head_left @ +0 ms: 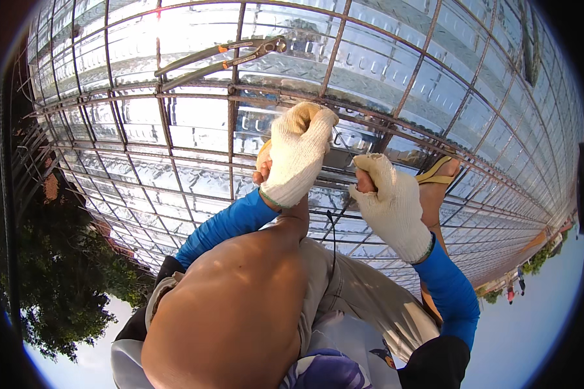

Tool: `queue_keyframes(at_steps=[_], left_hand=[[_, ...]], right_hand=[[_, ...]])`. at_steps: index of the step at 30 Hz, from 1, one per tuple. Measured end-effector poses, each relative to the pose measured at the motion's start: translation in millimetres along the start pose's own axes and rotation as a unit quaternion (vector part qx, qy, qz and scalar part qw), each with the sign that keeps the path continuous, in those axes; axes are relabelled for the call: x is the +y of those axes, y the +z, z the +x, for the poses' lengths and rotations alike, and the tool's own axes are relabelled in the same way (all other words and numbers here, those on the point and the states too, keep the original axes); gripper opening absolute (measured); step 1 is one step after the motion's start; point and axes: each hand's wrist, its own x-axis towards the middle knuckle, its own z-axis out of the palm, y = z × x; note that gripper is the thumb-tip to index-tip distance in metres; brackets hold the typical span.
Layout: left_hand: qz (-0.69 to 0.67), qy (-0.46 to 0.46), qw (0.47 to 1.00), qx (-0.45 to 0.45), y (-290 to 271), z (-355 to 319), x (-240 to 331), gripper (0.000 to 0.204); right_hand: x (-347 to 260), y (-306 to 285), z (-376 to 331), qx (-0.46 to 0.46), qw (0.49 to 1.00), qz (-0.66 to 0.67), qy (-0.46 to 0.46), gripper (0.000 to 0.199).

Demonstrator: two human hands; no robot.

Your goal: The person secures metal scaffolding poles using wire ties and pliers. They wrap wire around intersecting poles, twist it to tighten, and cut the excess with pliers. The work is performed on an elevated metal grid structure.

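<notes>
Thin dark tie wire (331, 223): we see it hanging down between our two hands, a short strand dropping from the rusty steel rebar grid (194, 155) toward our bent knee (240, 305). Its upper end is lost behind the gloves, so we cannot tell exactly where it is fastened.

Left hand (296, 155), in a cream knitted cotton glove: curled into a tight fist, knuckles up, sitting right on a bar crossing of the grid. What it grips is hidden inside the fist.

Right hand (390, 201), same kind of glove: also closed, thumb pressed against the fingers, pinching something thin at the top that we cannot make out. It sits just beside the left hand, a little lower.

Blue long sleeves (230, 223) cover both forearms.

Beyond the hands, a pair of long-handled steel pincers with orange-marked grips (224, 57) lies flat on the grid, well apart from both hands. Under the bars lies shiny corrugated metal decking (136, 39). A foot in a yellow flip-flop sandal (438, 174) rests on the bars just past the right hand.
</notes>
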Motion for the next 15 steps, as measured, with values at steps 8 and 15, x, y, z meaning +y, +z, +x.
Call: queue_keyframes(at_steps=[8,15], left_hand=[[0.333,0.093,0.934,-0.087,-44,5,-6,0.042],[0.527,0.360,0.769,-0.020,-75,39,49,0.015]], right_hand=[[15,38,-19,-0.015,0.964,0.186,0.188,0.031],[35,56,-25,0.004,0.967,0.163,0.195,0.032]])
